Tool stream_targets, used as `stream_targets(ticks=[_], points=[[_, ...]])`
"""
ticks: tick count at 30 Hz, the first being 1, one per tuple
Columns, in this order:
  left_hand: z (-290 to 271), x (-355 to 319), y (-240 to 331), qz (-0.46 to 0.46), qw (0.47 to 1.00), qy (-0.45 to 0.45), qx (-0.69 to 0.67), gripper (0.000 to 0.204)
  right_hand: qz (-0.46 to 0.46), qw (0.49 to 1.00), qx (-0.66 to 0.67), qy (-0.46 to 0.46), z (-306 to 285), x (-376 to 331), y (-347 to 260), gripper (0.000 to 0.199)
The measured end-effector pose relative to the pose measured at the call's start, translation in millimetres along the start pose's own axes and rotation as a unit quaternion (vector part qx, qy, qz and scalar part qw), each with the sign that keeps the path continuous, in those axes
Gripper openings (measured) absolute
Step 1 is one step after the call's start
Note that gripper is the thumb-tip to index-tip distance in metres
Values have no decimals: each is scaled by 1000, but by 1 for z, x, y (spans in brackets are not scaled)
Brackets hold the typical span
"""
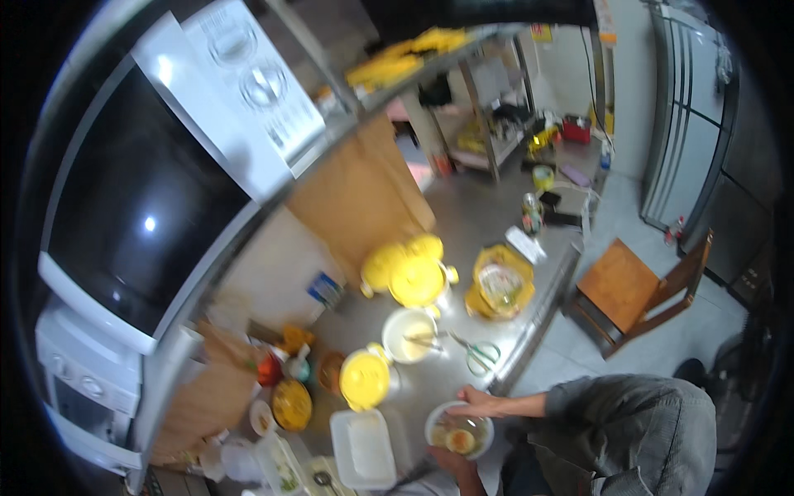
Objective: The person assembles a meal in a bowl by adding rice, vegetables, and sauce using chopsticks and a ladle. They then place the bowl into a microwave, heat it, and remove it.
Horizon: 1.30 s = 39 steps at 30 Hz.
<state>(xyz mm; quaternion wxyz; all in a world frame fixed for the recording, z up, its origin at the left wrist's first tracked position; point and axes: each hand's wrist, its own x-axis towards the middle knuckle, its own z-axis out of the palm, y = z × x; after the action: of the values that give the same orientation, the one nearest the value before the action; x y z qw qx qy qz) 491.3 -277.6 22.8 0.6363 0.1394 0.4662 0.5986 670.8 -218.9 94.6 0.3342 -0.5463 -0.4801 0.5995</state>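
Bowl [459, 430] at the table's [488, 215] near edge, white, with broth and a round yellowish piece inside. Left hand [477, 402] curled over the bowl's far rim, fingers closed on it, forearm in a grey sleeve running off to the right. Right hand [451, 463] under the bowl's near side, touching it; grip mostly hidden, so cannot tell how far open. Just left of the bowl, an empty white rectangular tub [362, 448]. Beyond that, a yellow-lidded pot [365, 379], and behind it a white pot [408, 335] with utensils lying inside. Green-handled scissors [478, 355] flat on the table near its right edge, between white pot and bowl. Farther back, a big yellow lidded pot [411, 271] and beside it a yellow dish [499, 285] under clear film. Small orange bowl [291, 403] and red items toward the left wall. Microwave [141, 207] on a shelf high at left. Wooden chair [641, 289] on the floor off the table's right edge; steel fridge [691, 132] at far right.
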Motion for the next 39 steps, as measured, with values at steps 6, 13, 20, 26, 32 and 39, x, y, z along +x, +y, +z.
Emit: stream_targets(ticks=[6,13,20,26,32,39], points=[[121,-5,63,-21,936,-160,313,59,102,955,180,-210,-114,-64,-40,71],[289,-6,66,-145,894,-333,263,62,-31,965,258,-33,-221,-120,-94,63],[447,-26,58,38,883,-315,345,34,-117,883,446,81,-403,-157,-105,40],[677,-95,82,396,750,-468,248,28,-181,863,342,325,-593,-214,-162,45],[867,-182,90,441,629,-602,217,40,-349,825,312,317,-712,-221,-287,50],[885,-197,72,376,637,-624,252,31,-494,793,323,153,-827,-153,-430,47]])
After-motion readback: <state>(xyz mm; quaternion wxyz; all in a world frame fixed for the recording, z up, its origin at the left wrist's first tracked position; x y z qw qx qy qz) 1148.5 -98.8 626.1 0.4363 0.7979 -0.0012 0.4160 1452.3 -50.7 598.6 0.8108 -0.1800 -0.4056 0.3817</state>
